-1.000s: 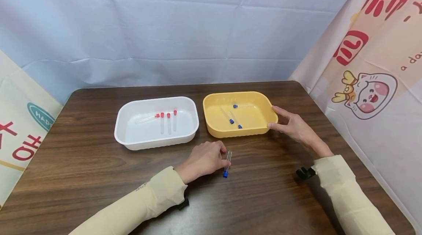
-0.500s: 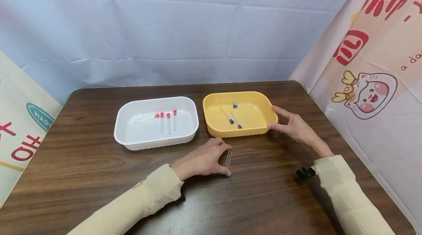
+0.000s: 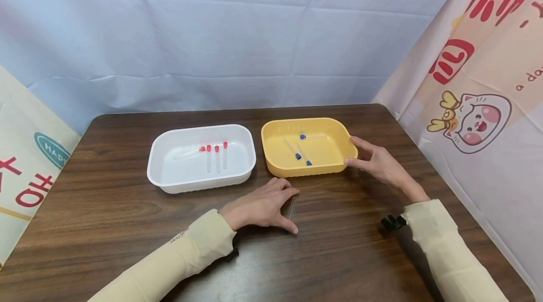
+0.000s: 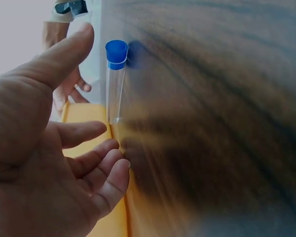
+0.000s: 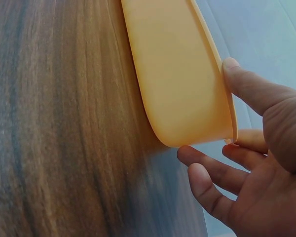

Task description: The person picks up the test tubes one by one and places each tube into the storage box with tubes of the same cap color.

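Note:
My left hand [image 3: 265,205] is spread around a clear test tube [image 4: 115,89] with a blue stopper, lying on the table. In the left wrist view a gap shows between the tube and my thumb and fingers. The head view shows only a sliver of that tube, its blue end hidden by my thumb. My right hand [image 3: 379,165] holds the right end of a yellow tray [image 3: 305,171], thumb at the rim [image 5: 227,94] and fingers around the corner. Inside the yellow tray lie three blue-stoppered tubes [image 3: 315,137].
A white tray [image 3: 203,186] stands to the left of the yellow one, with several red-stoppered tubes [image 3: 218,158] in it. Both sit on a dark wooden table [image 3: 106,189]. A pale cloth [image 3: 237,47] hangs behind the table, with printed cloths at either side.
The left thumb and fingers have spread wider apart around the blue-stoppered tube, the thumb shifting towards me over its stopper. The right hand and both trays stay where they were.

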### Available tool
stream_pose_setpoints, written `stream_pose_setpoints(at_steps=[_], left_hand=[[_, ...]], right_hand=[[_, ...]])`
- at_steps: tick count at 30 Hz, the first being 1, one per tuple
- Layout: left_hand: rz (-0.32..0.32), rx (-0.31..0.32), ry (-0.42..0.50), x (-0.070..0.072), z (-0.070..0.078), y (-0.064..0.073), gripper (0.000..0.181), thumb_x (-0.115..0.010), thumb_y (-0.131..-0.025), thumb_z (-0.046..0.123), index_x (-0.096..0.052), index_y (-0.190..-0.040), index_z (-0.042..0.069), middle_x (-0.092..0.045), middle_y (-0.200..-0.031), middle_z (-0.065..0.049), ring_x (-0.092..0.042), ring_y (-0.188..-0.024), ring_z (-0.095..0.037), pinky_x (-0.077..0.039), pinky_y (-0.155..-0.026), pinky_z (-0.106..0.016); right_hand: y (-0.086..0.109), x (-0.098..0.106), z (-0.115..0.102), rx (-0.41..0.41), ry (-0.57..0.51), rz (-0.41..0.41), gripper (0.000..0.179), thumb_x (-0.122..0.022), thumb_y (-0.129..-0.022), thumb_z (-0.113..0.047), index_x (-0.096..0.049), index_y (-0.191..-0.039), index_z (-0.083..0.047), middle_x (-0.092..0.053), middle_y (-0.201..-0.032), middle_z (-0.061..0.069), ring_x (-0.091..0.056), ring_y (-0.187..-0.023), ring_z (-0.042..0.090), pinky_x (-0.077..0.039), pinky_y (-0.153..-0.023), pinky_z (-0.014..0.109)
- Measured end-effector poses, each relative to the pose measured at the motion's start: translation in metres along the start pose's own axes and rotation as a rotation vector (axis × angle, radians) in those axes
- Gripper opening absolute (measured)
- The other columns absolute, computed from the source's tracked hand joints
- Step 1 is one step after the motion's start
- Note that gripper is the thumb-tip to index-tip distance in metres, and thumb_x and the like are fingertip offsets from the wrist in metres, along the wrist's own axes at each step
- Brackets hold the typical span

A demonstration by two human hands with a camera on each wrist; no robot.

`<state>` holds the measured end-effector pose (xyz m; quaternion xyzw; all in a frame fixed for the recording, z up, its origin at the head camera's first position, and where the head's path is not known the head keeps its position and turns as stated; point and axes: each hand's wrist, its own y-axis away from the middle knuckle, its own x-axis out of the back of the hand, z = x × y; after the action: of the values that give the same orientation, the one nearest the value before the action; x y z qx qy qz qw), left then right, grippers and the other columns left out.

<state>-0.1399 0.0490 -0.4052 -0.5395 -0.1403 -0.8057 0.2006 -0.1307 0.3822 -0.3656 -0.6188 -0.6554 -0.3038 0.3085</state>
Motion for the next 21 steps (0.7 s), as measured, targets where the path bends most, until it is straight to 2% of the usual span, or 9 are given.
stream_pose_setpoints(at_steps=[5,10,15,21], left_hand=[[-0.056,-0.012,0.023,0.002,-0.002,0.000,0.096,-0.070,-0.066,0.066,-0.042,-0.139,0.011,-0.039,-0.129,0.000,-0.034,-0.118,-0.014,-0.033,-0.098,-0.027],[-0.095,-0.014,0.016,0.003,-0.003,-0.001,0.100,-0.072,-0.064,0.066,-0.040,-0.141,0.012,-0.036,-0.131,0.000,-0.032,-0.119,-0.014,-0.033,-0.098,-0.027],[-0.095,-0.030,-0.006,0.002,-0.004,-0.002,0.099,-0.072,-0.064,0.065,-0.040,-0.141,0.013,-0.035,-0.132,0.000,-0.032,-0.119,-0.014,-0.033,-0.098,-0.026],[-0.061,-0.052,-0.053,0.001,-0.003,-0.002,0.097,-0.075,-0.063,0.062,-0.043,-0.139,0.011,-0.038,-0.131,-0.002,-0.033,-0.119,-0.016,-0.032,-0.099,-0.026]], right_hand=[[-0.004,-0.002,0.014,0.016,0.003,0.002,0.081,-0.067,-0.082,-0.046,-0.028,-0.147,-0.019,-0.034,-0.146,0.010,-0.050,-0.116,0.026,-0.048,-0.081,0.036],[-0.004,-0.002,0.015,0.021,-0.031,-0.002,0.081,-0.068,-0.081,-0.044,-0.028,-0.147,-0.019,-0.036,-0.145,0.011,-0.052,-0.114,0.027,-0.050,-0.076,0.029],[-0.004,-0.003,0.013,0.021,-0.023,0.001,0.081,-0.068,-0.081,-0.045,-0.029,-0.147,-0.019,-0.036,-0.145,0.011,-0.052,-0.114,0.026,-0.050,-0.076,0.030],[-0.004,-0.003,0.017,0.020,-0.074,0.006,0.079,-0.068,-0.081,-0.044,-0.031,-0.147,-0.020,-0.033,-0.147,0.004,-0.055,-0.112,0.023,-0.050,-0.076,0.028]])
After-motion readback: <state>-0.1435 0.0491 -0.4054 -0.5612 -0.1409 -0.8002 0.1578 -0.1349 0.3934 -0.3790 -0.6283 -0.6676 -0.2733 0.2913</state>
